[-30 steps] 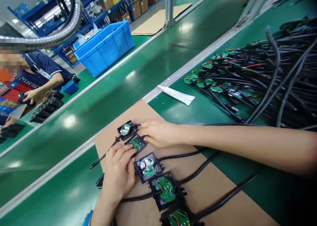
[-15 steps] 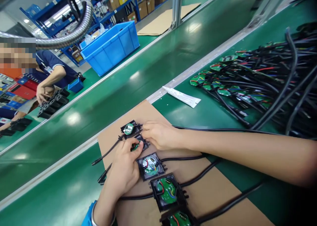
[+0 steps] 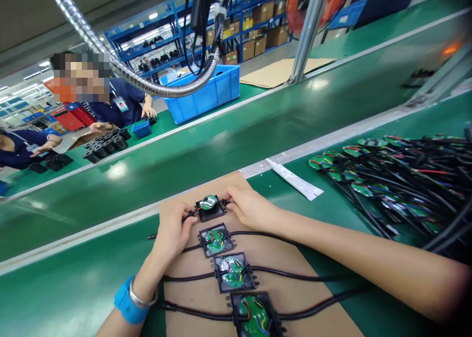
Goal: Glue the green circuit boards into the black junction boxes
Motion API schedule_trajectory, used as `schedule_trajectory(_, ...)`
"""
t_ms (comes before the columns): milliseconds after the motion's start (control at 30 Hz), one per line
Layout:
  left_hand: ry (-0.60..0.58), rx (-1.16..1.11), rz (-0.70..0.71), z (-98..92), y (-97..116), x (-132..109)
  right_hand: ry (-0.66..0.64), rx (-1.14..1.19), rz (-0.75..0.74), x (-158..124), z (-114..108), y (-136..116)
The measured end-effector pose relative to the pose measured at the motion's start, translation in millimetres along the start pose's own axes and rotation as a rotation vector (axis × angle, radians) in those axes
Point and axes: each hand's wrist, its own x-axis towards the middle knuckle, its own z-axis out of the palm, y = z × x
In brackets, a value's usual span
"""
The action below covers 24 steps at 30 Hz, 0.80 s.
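Observation:
A small green circuit board [image 3: 208, 202] sits tilted over the farthest black plastic housing [image 3: 213, 216], with a black cable leaving each side. My left hand [image 3: 171, 232] is closed in a pinch on the cable at the board's left. On the other side, my right hand [image 3: 252, 209] pinches the right cable close to the housing's edge. Nearer to me, in a row, lie a second housing [image 3: 216, 240], a third housing [image 3: 235, 273] and a fourth housing [image 3: 254, 315], each with a board inside and cables out both sides. Brown cardboard [image 3: 195, 295] lies under them.
A white tube [image 3: 295, 179] lies right of the cardboard, before a heap of cabled circuit boards [image 3: 401, 179]. Beyond the green conveyor belt [image 3: 191, 152] are a blue bin [image 3: 206, 97], black parts [image 3: 106, 144] and two co-workers. A metal hose [image 3: 162, 88] hangs overhead.
Both my hands have left the second housing and moved to the farthest one, onto its cables. The second board now lies uncovered in its housing. The head view has shifted.

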Motion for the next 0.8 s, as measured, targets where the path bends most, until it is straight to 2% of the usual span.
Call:
schedule_trajectory(100,-0.001,0.004,-0.014,-10.5,8,-5,-0.026,-0.115,0.020,-11,-15,-11)
schedule_trajectory(167,-0.002,0.022,-0.015,-16.1,12,-5,-0.079,-0.235,-0.024,-14,-29,-22)
schedule_trajectory(300,-0.031,0.088,0.000,-17.9,17,6,-0.164,-0.342,-0.136,1,-43,-39)
schedule_trajectory(500,-0.116,0.213,0.003,-10.1,21,20,-0.293,-0.463,-0.151,33,-36,-41)
schedule_trajectory(667,-0.157,0.238,-0.025,-3.2,19,21,-0.343,-0.438,-0.183,36,-28,-42)
schedule_trajectory(800,-0.173,0.198,-0.029,-0.8,15,21,-0.315,-0.390,-0.180,33,-24,-42)
